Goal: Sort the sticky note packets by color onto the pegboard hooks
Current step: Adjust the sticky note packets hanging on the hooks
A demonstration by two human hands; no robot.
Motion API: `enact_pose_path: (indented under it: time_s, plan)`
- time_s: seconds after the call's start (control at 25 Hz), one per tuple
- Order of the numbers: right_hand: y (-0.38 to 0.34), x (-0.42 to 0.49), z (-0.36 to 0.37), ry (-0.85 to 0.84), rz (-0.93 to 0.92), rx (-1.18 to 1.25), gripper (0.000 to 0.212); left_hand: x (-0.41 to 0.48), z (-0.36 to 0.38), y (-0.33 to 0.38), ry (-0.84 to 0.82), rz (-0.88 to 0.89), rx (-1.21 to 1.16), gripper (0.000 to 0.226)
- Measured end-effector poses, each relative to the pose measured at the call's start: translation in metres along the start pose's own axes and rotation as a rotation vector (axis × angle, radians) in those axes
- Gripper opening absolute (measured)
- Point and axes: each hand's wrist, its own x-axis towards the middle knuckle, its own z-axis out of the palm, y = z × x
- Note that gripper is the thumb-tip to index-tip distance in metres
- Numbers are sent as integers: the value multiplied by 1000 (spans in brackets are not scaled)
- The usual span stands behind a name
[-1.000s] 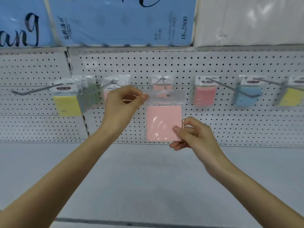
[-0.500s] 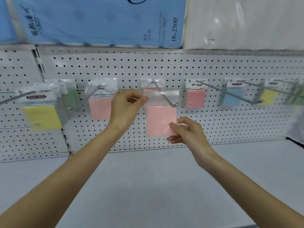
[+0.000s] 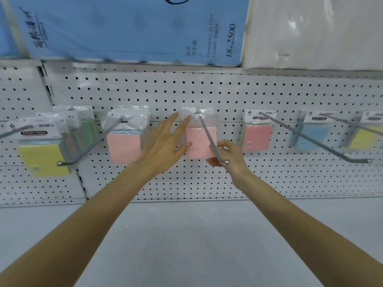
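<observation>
Grey shelf [image 3: 186, 245] fills the bottom of the frame, and your two bare forearms reach up across it from the lower corners toward the centre. Your left hand [image 3: 163, 146] is just left of centre, its fingers [image 3: 185, 121] straight and spread. Their tips touch the clear top of the packet [image 3: 199, 141], and the thumb rests against its left edge. Your right hand [image 3: 230, 156], just right of centre, is curled, with thumb and fingers pinching the packet's lower right corner. The packet is pink in a clear sleeve and hangs at the centre of the frame on a hook [image 3: 211, 137]. The hook's rod slants down across the packet's front and ends in a knob in front of your right hand. The packet's top sits at the rod's far end, close to the pegboard [image 3: 207, 90]. Along the board, from the left of the frame, hang a yellow pack [image 3: 43, 156], a green pack [image 3: 88, 129] and a left pink pack [image 3: 124, 146] behind the left hook [image 3: 93, 141]. To the right of your hands hang a right pink pack [image 3: 257, 135], a blue pack [image 3: 310, 137] and another yellow one at the right edge. Across the top of the frame, above the board, lie a blue tissue bale [image 3: 134, 27] and a white bale [image 3: 310, 32] at upper right.
</observation>
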Motion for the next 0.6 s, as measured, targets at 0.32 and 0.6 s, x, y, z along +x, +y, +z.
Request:
enact_pose_path:
  time_s: [0.32,0.6]
  plan:
    - [10,36,13,-19,13,38,8,22,9,-7,-87,-43,65,69]
    - [19,33,8,-4,74,75,29,8,10,-4,-72,-18,76,70]
